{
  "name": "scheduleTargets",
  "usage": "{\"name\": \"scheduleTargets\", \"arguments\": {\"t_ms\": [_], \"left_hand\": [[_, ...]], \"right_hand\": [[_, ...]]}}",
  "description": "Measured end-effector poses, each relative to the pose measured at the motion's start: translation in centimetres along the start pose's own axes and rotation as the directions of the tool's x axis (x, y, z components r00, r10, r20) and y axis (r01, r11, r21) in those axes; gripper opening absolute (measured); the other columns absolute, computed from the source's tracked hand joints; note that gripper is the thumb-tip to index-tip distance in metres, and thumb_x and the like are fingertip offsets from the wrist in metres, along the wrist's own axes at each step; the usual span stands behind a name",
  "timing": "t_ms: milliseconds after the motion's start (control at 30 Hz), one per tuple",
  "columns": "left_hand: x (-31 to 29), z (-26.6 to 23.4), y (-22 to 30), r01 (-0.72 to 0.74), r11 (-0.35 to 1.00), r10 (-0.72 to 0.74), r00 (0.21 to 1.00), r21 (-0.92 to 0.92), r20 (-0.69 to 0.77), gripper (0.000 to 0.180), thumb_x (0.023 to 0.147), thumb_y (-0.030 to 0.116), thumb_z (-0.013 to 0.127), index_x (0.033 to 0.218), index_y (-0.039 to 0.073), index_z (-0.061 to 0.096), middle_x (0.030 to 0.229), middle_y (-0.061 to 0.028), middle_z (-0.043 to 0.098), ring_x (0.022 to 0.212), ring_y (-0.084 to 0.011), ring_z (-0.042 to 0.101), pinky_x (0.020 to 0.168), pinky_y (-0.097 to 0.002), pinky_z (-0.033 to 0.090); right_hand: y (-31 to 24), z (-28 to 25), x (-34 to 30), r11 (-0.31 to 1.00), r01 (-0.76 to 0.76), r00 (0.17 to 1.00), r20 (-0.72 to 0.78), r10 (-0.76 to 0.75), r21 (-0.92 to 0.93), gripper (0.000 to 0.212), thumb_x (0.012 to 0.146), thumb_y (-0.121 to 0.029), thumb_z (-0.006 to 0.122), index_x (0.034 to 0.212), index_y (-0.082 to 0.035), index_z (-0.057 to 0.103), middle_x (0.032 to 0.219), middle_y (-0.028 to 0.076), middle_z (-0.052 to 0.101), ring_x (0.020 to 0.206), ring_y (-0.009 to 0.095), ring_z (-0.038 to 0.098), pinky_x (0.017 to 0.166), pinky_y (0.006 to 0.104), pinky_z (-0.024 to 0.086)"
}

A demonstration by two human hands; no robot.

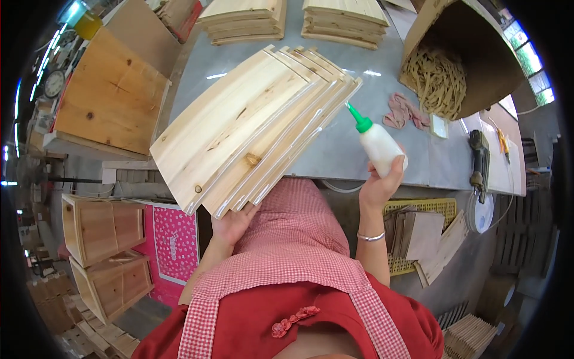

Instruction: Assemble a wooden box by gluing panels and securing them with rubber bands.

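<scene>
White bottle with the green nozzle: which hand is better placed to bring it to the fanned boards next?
Probably the right hand: it holds the bottle, nozzle angled toward the boards. The left hand is at their near end.

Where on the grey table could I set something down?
Bare patches lie between the fanned boards and pink cloth, and between the white bottle and black power tool. Board stacks and a cardboard box crowd the far side.

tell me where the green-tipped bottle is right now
In the head view, the bottle is right of centre in the right hand, its green nozzle near the stacked boards.
</scene>
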State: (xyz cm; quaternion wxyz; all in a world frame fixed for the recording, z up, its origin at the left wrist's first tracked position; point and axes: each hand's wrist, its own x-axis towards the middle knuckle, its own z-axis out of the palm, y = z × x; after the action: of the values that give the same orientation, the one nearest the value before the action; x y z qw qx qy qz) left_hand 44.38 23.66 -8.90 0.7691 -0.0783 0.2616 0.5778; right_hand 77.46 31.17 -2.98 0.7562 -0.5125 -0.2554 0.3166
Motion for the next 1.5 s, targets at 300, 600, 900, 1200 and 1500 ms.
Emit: {"name": "scheduleTargets", "arguments": {"t_ms": [300, 600, 900, 1200, 1500], "left_hand": [[-8.6, 6.8, 1.7, -0.217, 0.306, 0.032, 0.975, 0.927, 0.218, 0.036, 0.100, 0.019, 0.060, 0.128, -0.004, 0.058, 0.122, -0.0149, 0.065, 0.115, -0.0212, 0.062, 0.100, -0.0350, 0.050], [2.2, 13.6, -6.8, -0.450, 0.633, 0.286, 0.892, 0.630, 0.349, 0.045, 0.082, 0.024, 0.081, 0.116, 0.005, 0.058, 0.097, -0.0032, 0.065, 0.087, -0.0134, 0.063, 0.078, -0.0319, 0.054], [-0.6, 14.0, -5.9, -0.235, 0.348, 0.018, 0.969, 0.908, 0.245, 0.050, 0.081, 0.028, 0.082, 0.117, 0.003, 0.059, 0.096, -0.0045, 0.064, 0.086, -0.0126, 0.063, 0.073, -0.0304, 0.053], [1.3, 16.3, -6.7, -0.202, 0.213, -0.038, 0.976, 0.956, 0.214, 0.045, 0.081, 0.029, 0.079, 0.111, 0.000, 0.062, 0.091, -0.0067, 0.065, 0.081, -0.0151, 0.063, 0.074, -0.0311, 0.052], [3.6, 18.0, -9.8, -0.197, 0.333, -0.238, 0.929, 0.922, 0.284, 0.038, 0.080, 0.024, 0.080, 0.108, 0.002, 0.066, 0.094, -0.0040, 0.066, 0.082, -0.0124, 0.061, 0.075, -0.0304, 0.051]], "right_hand": [[1.8, 5.2, -5.4, 0.942, -0.196, 0.981, 0.058, 0.187, 0.273, 0.052, 0.104, -0.045, 0.035, 0.116, 0.001, 0.056, 0.100, 0.014, 0.067, 0.081, 0.028, 0.065, 0.072, 0.0393, 0.053], [2.9, 1.9, -2.5, 0.908, 0.242, 0.633, 0.765, 0.121, -0.344, 0.057, 0.105, -0.044, 0.041, 0.130, 0.005, 0.057, 0.131, 0.022, 0.058, 0.126, 0.033, 0.052, 0.106, 0.0422, 0.040], [5.9, -1.9, 19.4, -0.218, 0.704, 0.674, 0.733, -0.098, -0.676, 0.028, 0.088, -0.029, 0.065, 0.110, -0.012, 0.066, 0.122, 0.016, 0.059, 0.112, 0.040, 0.056, 0.094, 0.0484, 0.046], [4.6, -3.5, 21.7, 0.169, 0.543, 0.838, 0.544, -0.046, -0.822, 0.022, 0.089, -0.021, 0.064, 0.105, -0.007, 0.067, 0.093, 0.019, 0.069, 0.083, 0.036, 0.066, 0.074, 0.0425, 0.053], [-3.2, 4.0, 4.2, 0.921, 0.372, 0.646, 0.745, -0.166, -0.117, 0.014, 0.095, -0.011, 0.063, 0.102, 0.001, 0.064, 0.076, 0.008, 0.064, 0.067, 0.014, 0.061, 0.062, 0.0280, 0.049]]}}
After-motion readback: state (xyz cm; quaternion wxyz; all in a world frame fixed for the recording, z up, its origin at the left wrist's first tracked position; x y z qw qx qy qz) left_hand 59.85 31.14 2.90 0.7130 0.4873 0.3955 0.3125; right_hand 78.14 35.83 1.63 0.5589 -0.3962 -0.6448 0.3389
